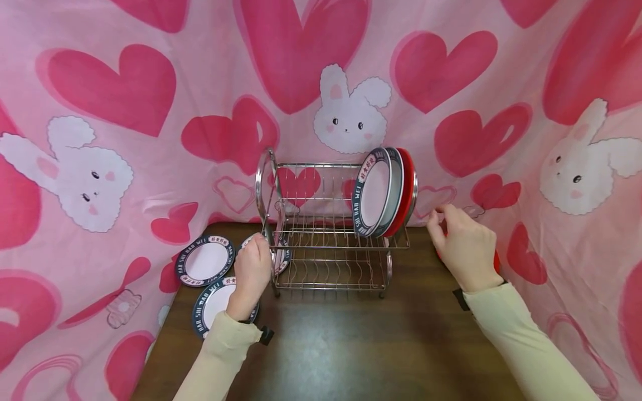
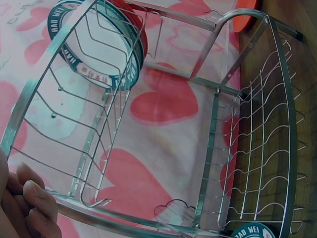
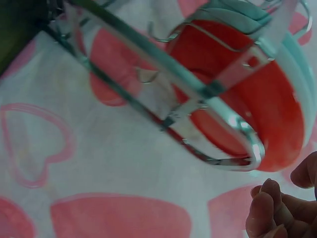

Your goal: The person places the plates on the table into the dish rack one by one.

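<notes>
The left hand (image 1: 252, 270) is loosely curled with nothing seen in it, just beside the near end of a two-tier metal dish rack (image 1: 326, 247); whether it touches the frame cannot be told. The right hand (image 1: 466, 248) is raised, thumb and fingers a little apart and holding nothing, beyond the rack's other end.

Between the hands, nearer the right, the front patterned plate (image 1: 373, 195), the second patterned plate (image 1: 396, 189) and the red plate (image 1: 408, 192) stand tilted on edge in the upper tier. The wires presumably keep them from sliding, and the end frame seems to back the row.

Around and below the left hand, the outer plate (image 1: 205, 260), the near plate (image 1: 208, 306) and the rack-side plate (image 1: 285, 255) lie flat on the desk (image 1: 341, 345), perhaps spread to lift singly. A red item (image 1: 497, 263) sits beneath the right hand, mostly hidden.

Counted: one rack, five patterned plates, one red plate clearly seen in the rack, and one red item on the desk.
</notes>
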`<action>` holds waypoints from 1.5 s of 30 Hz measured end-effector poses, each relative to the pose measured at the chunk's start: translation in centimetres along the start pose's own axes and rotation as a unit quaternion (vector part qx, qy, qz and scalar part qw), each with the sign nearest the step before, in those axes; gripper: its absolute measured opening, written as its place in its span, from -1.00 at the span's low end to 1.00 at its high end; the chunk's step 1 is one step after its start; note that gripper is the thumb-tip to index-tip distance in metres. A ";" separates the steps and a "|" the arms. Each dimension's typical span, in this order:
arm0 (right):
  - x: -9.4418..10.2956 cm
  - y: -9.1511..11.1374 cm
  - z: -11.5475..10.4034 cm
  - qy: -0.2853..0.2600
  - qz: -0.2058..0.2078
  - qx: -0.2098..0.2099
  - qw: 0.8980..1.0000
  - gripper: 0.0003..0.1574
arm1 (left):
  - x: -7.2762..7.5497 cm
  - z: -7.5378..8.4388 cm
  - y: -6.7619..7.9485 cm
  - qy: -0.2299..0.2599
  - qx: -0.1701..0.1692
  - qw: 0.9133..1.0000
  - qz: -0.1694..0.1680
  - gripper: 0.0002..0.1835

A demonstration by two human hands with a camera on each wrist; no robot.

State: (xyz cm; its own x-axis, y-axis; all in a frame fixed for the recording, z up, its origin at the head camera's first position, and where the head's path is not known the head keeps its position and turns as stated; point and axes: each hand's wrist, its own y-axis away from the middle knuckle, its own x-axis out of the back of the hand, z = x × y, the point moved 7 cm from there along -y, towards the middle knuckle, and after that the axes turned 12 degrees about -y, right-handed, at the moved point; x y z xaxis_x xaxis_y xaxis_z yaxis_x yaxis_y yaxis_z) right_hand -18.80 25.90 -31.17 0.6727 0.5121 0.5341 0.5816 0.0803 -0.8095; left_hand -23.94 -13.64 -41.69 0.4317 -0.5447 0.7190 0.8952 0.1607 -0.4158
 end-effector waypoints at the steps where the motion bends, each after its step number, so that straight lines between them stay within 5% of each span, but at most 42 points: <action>1: 0.0 0.3 0.3 0.002 0.001 -0.004 1.000 -0.69 | 0.0 0.0 0.0 0.002 -0.001 1.000 0.000 -0.56; 22: -0.3 6.4 7.0 0.026 -0.088 -0.122 0.988 -0.79 | 0.2 0.3 0.0 -0.008 0.000 1.000 0.015 -0.57; 35: -1.5 11.5 12.5 0.050 -0.149 -0.223 0.962 -0.71 | 0.1 0.1 0.1 -0.003 0.008 1.000 0.008 -0.59; 45: -2.8 14.8 16.6 0.063 -0.207 -0.308 0.927 -0.65 | 0.1 0.0 0.2 -0.004 0.010 1.000 0.011 -0.58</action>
State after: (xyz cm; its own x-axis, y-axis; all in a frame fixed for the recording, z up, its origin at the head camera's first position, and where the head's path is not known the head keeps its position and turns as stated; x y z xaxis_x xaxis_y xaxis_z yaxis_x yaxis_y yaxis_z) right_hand -19.64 39.83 -48.70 0.3599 0.4392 0.8232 0.9261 -0.2754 -0.2579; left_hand -23.76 -13.63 -41.71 0.4522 -0.5348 0.7138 0.8874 0.1892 -0.4204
